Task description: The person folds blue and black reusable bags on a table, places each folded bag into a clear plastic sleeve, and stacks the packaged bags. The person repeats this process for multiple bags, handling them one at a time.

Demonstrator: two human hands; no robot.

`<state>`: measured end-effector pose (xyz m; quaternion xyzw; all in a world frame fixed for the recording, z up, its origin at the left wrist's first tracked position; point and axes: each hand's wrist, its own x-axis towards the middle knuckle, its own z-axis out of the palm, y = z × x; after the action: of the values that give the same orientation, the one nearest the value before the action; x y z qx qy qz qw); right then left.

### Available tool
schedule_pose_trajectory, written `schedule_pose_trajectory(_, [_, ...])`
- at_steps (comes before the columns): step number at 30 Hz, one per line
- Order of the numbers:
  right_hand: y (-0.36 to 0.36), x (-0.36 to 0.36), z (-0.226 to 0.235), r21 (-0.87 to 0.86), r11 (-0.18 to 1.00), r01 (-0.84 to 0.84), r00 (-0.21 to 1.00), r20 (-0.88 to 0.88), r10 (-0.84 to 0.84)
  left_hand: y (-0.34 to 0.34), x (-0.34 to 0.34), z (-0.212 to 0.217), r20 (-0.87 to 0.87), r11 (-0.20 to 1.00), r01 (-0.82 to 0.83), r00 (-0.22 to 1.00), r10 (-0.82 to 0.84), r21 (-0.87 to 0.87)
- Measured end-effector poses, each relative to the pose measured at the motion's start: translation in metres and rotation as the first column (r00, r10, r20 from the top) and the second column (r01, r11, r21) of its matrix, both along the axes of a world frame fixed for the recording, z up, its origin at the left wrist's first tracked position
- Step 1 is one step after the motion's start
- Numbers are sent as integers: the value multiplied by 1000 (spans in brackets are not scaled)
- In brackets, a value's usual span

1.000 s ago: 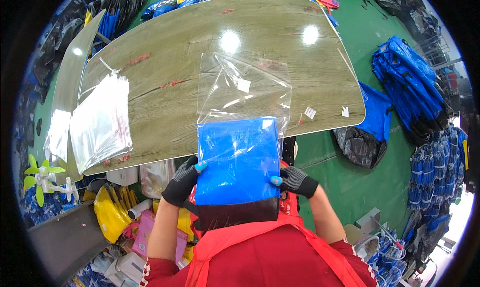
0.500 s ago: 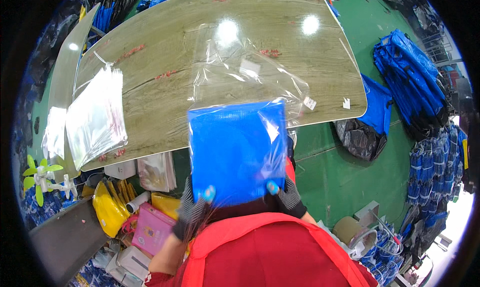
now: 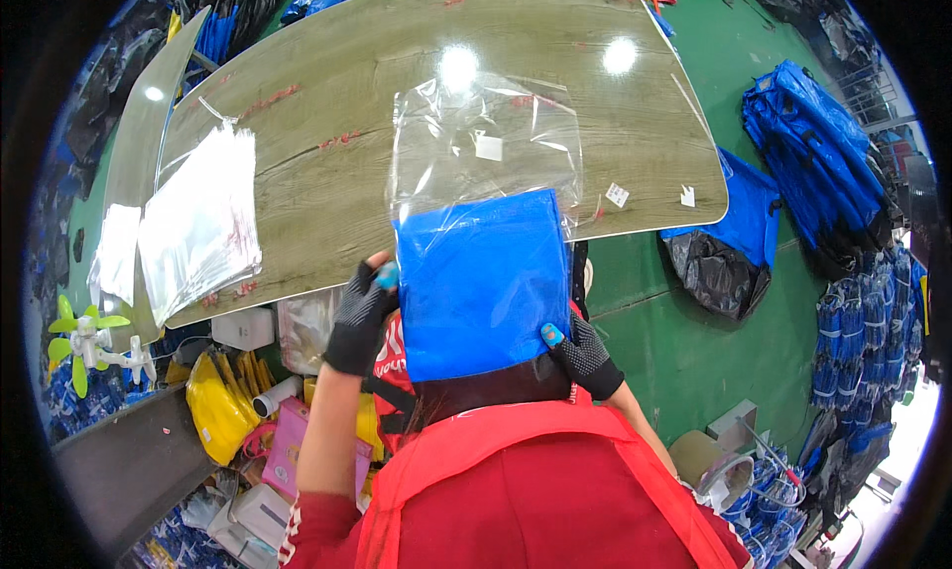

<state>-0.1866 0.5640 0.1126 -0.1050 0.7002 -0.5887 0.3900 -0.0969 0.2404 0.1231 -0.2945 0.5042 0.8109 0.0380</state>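
A folded blue sheet-like item [image 3: 481, 291] with a dark lower edge lies in a clear plastic bag [image 3: 486, 103]. The bag's loose upper part spreads over the wooden table, while the blue part overhangs the near edge toward my body. At its left side, my left hand [image 3: 359, 311], in a dark fingerless glove, is closed on the bag's edge, with a blue wrap on the thumb. Gripping the lower right edge is my right hand [image 3: 587, 356], gloved alike, its blue-wrapped thumb on top and its fingers partly hidden underneath.
A stack of clear bags [image 3: 203, 207] lies on the table's left [image 3: 317, 182]. Two small white labels sit on its right. Yellow pouches [image 3: 218, 400], a pink package [image 3: 288, 445] and a green fan [image 3: 79, 341] are at lower left. Blue bags [image 3: 813, 162] pile up on the right.
My left hand has moved up from the lower left corner along the left side. The clear bag's loose upper part now lies straighter and flatter over the table.
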Motion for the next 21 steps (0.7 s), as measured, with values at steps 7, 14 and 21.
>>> schedule_pose_trajectory(7, [16,-25,17,106,978,-180,981,96,170,87,51,16,-19,967,226,973,-230,-117])
schedule_pose_trajectory(14, [-15,-22,16,-154,982,-112,994,-9,112,17,21,6,107,935,322,945,-309,-145])
schedule_pose_trajectory(21, [-15,-28,31,-306,940,150,968,237,-77,45,42,10,-180,898,223,934,-308,-380])
